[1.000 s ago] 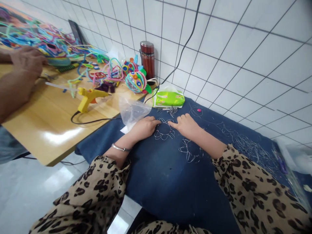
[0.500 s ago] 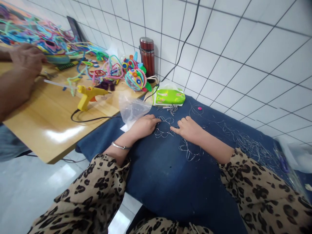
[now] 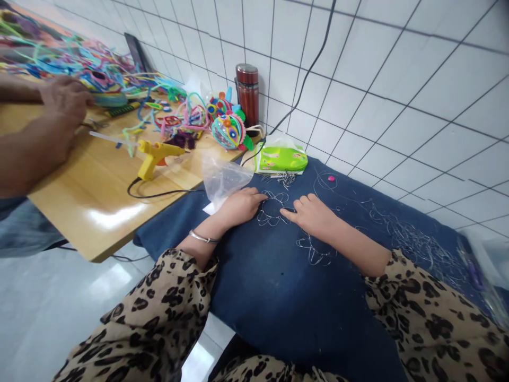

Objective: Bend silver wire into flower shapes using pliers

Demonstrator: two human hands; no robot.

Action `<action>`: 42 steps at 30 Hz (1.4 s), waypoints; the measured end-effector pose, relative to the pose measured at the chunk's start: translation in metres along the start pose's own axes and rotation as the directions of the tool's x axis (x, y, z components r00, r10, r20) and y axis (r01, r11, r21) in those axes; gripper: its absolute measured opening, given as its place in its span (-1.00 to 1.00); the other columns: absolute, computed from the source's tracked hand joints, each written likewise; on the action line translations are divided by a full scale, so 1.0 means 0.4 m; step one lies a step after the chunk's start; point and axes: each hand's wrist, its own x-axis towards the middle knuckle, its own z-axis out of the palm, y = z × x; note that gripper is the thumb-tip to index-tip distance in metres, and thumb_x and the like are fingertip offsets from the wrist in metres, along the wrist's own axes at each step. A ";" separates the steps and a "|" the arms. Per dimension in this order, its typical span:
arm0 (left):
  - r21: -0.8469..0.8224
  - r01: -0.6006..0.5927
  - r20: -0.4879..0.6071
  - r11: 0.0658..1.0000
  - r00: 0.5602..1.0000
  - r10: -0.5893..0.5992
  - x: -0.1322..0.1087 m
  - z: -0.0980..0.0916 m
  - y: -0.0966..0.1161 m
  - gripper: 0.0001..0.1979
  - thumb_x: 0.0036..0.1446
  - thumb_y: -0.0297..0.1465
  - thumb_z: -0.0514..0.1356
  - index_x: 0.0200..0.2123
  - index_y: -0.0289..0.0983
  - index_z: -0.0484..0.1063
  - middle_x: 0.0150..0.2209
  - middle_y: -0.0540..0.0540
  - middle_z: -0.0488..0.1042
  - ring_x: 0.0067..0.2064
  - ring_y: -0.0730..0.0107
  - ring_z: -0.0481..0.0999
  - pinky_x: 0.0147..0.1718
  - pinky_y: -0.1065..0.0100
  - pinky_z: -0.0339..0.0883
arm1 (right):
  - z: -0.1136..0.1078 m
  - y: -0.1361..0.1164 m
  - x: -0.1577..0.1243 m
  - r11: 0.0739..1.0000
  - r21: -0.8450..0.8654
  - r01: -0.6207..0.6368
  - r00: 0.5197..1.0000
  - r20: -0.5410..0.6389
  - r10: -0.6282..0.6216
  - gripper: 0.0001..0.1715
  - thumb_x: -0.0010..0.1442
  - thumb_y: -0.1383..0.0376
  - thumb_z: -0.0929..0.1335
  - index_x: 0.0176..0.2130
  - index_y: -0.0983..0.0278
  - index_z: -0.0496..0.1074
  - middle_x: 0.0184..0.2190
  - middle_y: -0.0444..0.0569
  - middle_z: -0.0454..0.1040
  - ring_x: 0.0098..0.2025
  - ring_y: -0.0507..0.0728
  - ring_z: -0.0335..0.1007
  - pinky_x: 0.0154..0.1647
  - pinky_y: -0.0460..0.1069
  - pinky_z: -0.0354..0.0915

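Observation:
A flower-shaped piece of thin silver wire (image 3: pixel 273 217), with several looped petals around a ring, lies flat on the dark blue cloth (image 3: pixel 274 286). At its left edge my left hand (image 3: pixel 242 206) pinches a loop with the fingertips; the thumb is mostly hidden. My right hand (image 3: pixel 312 215) is on the other side, index finger stretched out to the ring's right edge and the remaining fingers curled, holding nothing. Below my right wrist rests a second wire flower (image 3: pixel 315 253), partly covered by the forearm.
Loose wire pieces (image 3: pixel 421 244) spread to the right, near a pink bead (image 3: pixel 331 179). Behind are a green tissue pack (image 3: pixel 281 159) and red thermos (image 3: pixel 248 98). On the wooden table (image 3: pixel 95 212), a yellow glue gun (image 3: pixel 153 156) lies near another person's hand (image 3: pixel 66 101).
The whole view has shifted slightly, so everything sits a little further right. Both hands stay at the wire flower, with my right index finger still at its ring.

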 end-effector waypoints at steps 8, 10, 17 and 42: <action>-0.003 0.001 -0.002 1.000 1.000 -0.001 -0.001 -0.001 0.000 -0.63 0.15 -0.50 -0.01 0.01 -0.22 0.37 -0.28 -0.14 0.38 -0.19 0.28 0.39 -0.20 0.30 0.27 | -0.014 -0.027 -0.002 0.993 0.040 0.109 0.994 -0.003 -0.109 -0.49 0.26 0.43 0.14 0.13 0.05 0.24 -0.36 0.02 0.36 -0.30 0.15 0.12 -0.25 0.06 -0.11; -0.007 0.001 -0.003 1.000 1.000 -0.001 -0.001 -0.001 0.000 -0.63 0.15 -0.49 -0.01 0.01 -0.22 0.37 -0.28 -0.13 0.38 -0.20 0.28 0.39 -0.20 0.30 0.27 | -0.012 -0.030 0.002 0.994 0.042 0.105 0.994 0.003 -0.105 -0.50 0.26 0.43 0.14 0.12 0.05 0.25 -0.35 0.02 0.37 -0.29 0.15 0.13 -0.25 0.06 -0.11; -0.089 -0.008 -0.003 0.996 1.000 0.008 -0.003 -0.006 -0.009 -0.66 0.19 -0.43 0.00 0.02 -0.21 0.37 -0.26 -0.14 0.40 -0.18 0.30 0.39 -0.17 0.30 0.27 | -0.017 -0.034 0.006 0.992 0.014 0.123 0.992 0.025 -0.123 -0.51 0.24 0.42 0.18 0.12 0.10 0.25 -0.33 0.04 0.39 -0.28 0.16 0.16 -0.28 0.06 -0.12; -0.156 -0.002 0.112 0.988 0.994 0.020 -0.018 -0.030 -0.014 -0.44 0.03 -0.21 0.19 0.12 -0.18 0.26 -0.13 -0.14 0.37 -0.09 0.20 0.36 -0.10 0.24 0.22 | -0.022 -0.050 0.005 0.993 -0.021 0.112 0.993 0.037 -0.111 -0.51 0.23 0.42 0.19 0.13 0.14 0.23 -0.33 0.01 0.40 -0.27 0.17 0.19 -0.29 0.05 -0.11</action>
